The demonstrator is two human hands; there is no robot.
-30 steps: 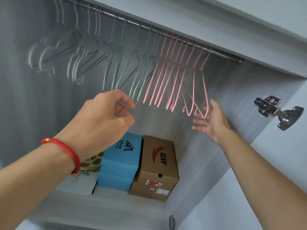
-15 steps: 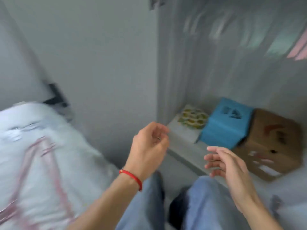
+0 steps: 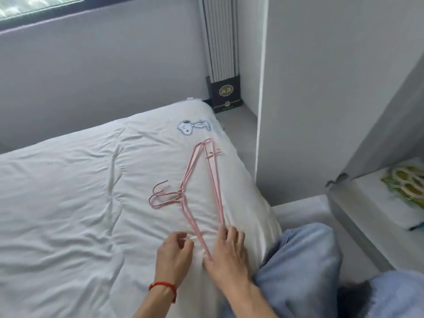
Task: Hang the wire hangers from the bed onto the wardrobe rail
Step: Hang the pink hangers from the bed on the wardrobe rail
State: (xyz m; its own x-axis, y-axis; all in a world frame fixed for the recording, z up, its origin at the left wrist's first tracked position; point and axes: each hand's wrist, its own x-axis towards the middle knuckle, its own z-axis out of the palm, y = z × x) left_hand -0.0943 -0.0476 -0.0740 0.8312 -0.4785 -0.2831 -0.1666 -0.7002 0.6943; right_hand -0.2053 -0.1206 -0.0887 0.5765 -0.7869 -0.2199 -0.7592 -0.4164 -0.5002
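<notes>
Two or so pink wire hangers lie stacked on the bed. Right hand, fingers extended, touches their near corner; left hand hovers loosely curled, empty. Best pinch both wires together, then lift.

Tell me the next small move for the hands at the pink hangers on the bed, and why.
Probably pinch the near corner of the pink hangers with the right hand and lift. They lie stacked flat on the bed, and its fingertips already rest there; the left hand hovers beside, holding nothing.
</notes>
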